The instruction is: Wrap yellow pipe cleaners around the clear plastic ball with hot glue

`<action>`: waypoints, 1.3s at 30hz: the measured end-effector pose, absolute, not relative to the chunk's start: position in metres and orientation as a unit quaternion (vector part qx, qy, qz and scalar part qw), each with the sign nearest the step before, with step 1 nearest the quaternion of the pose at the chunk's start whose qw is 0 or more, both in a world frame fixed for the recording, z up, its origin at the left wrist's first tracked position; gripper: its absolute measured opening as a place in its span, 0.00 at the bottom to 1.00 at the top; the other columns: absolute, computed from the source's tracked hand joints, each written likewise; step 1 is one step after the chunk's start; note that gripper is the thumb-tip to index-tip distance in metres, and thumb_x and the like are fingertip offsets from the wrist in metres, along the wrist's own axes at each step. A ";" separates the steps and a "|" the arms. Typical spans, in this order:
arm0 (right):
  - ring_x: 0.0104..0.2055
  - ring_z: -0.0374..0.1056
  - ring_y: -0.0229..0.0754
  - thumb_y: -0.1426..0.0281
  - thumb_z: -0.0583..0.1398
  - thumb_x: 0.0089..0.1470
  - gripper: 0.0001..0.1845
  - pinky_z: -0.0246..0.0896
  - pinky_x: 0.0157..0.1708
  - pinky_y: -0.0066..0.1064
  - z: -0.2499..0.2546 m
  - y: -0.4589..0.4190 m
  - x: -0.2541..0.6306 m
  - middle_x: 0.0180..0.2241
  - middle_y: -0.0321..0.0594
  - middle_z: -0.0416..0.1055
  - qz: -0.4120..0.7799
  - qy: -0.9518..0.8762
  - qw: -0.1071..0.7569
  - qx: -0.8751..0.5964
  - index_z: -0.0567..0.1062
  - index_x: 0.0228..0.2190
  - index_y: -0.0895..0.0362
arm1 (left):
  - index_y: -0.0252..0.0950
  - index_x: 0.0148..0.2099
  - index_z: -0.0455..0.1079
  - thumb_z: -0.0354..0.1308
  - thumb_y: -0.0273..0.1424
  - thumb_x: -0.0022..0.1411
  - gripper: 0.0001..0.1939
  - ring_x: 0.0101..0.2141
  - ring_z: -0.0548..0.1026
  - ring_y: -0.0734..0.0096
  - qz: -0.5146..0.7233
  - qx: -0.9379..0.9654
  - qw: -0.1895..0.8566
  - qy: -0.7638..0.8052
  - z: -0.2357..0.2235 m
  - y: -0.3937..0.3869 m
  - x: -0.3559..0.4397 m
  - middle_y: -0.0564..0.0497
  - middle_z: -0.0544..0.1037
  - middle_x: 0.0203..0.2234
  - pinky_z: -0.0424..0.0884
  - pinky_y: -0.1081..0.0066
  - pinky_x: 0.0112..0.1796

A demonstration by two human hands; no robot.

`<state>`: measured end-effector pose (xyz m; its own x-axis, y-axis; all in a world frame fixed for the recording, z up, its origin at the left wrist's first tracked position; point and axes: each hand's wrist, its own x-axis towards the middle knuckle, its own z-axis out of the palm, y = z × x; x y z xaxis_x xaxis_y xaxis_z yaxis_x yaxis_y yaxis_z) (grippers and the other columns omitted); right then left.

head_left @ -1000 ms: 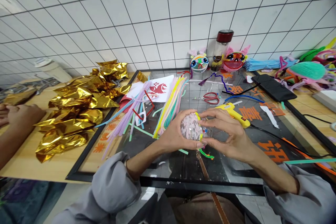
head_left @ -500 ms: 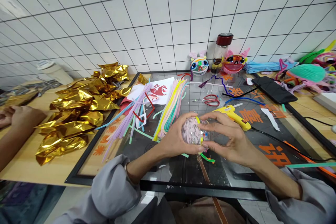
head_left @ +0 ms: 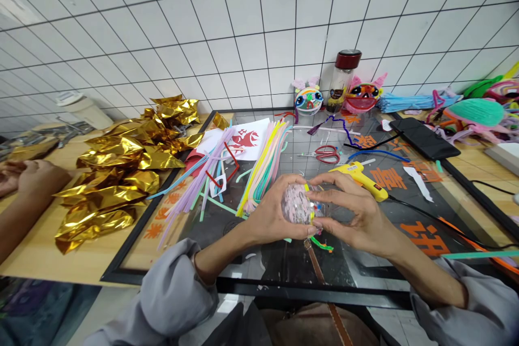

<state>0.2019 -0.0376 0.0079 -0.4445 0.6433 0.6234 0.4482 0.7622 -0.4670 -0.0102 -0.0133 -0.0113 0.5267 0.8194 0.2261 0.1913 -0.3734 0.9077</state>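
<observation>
Between my two hands is a clear plastic ball (head_left: pixel 297 204) with pinkish fuzzy stuff inside and a yellow band round its middle. My left hand (head_left: pixel 271 213) is wrapped round its left side, fingers over the top and thumb below. The fingers and thumb of my right hand (head_left: pixel 357 211) pinch the ball along the yellow band; its right part is mostly hidden behind them. A green fuzzy strip (head_left: pixel 321 244) shows just under the ball. Beyond my right hand lies a yellow glue gun (head_left: pixel 363 179) on the glass tabletop.
Bundled pipe cleaners (head_left: pixel 263 170), a red-and-white paper cutting (head_left: pixel 247 140) and red-handled scissors (head_left: pixel 326 154) lie ahead. Gold foil (head_left: pixel 117 173) and a co-worker's hand (head_left: pixel 40 178) are left. A bottle (head_left: pixel 343 78), decorated balls (head_left: pixel 308 100) and a black phone (head_left: pixel 424 138) are farther back.
Almost nothing differs. Both hands keep the same hold on the ball, which has shifted very slightly to the right.
</observation>
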 end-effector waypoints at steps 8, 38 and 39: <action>0.51 0.71 0.50 0.68 0.64 0.55 0.16 0.65 0.48 0.46 0.007 -0.038 0.201 0.48 0.48 0.73 0.116 -0.841 0.419 -0.323 0.77 0.47 0.52 | 0.40 0.54 0.61 0.73 0.38 0.45 0.37 0.58 0.65 0.52 0.368 0.775 0.413 0.305 -0.011 -0.012 -0.010 0.43 0.66 0.54 0.60 0.55 0.60; 0.51 0.69 0.49 0.69 0.65 0.55 0.16 0.64 0.48 0.46 0.006 -0.038 0.203 0.50 0.47 0.71 0.121 -0.846 0.405 -0.323 0.76 0.47 0.53 | 0.39 0.56 0.60 0.73 0.38 0.45 0.39 0.56 0.67 0.52 0.358 0.784 0.406 0.306 -0.009 -0.013 -0.010 0.43 0.67 0.53 0.62 0.56 0.60; 0.52 0.69 0.49 0.69 0.65 0.55 0.16 0.64 0.49 0.46 0.005 -0.038 0.203 0.50 0.47 0.71 0.123 -0.846 0.405 -0.323 0.76 0.47 0.53 | 0.39 0.55 0.60 0.73 0.37 0.45 0.38 0.56 0.67 0.53 0.362 0.784 0.403 0.303 -0.009 -0.013 -0.010 0.43 0.67 0.53 0.62 0.56 0.59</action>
